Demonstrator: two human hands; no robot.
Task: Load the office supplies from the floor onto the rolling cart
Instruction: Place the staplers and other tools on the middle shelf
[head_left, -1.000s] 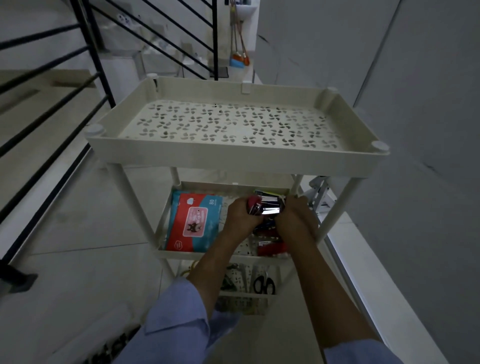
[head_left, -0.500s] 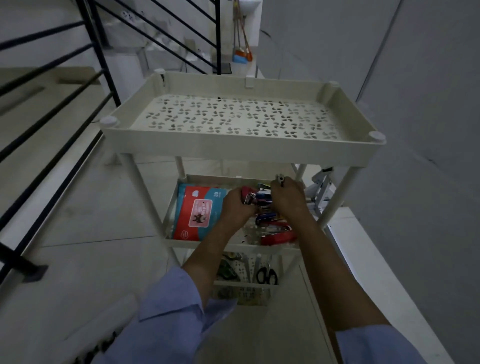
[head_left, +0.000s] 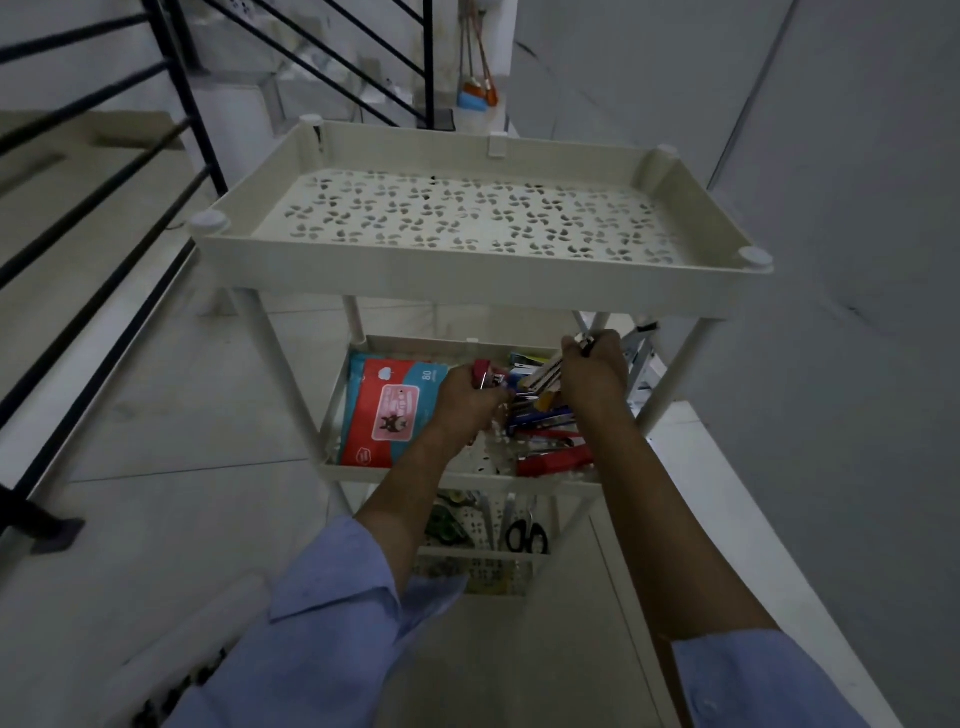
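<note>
A cream three-tier rolling cart (head_left: 467, 280) stands in front of me; its perforated top tray holds nothing. Both my hands reach over the middle shelf (head_left: 457, 475). My left hand (head_left: 465, 397) grips a small red stapler (head_left: 485, 375). My right hand (head_left: 595, 371) holds a bundle of long thin items (head_left: 545, 375), raised above the shelf. On the middle shelf lie a red and blue wipes pack (head_left: 392, 410) at the left and blue and red staplers (head_left: 550, 441) at the right. Black scissors (head_left: 527, 535) lie on the bottom shelf.
Black stair railing (head_left: 104, 218) runs along the left with steps behind it. A grey wall (head_left: 831, 260) closes the right side. A folded metal stand (head_left: 641, 358) sits behind the cart's right legs. Brooms (head_left: 478, 93) lean at the far back. Pale floor tiles (head_left: 171, 519) lie at the left.
My two hands have drawn apart: the right one rose with the bundle of long items, the left keeps the red stapler. My view tilted up and the cart shifted right.
</note>
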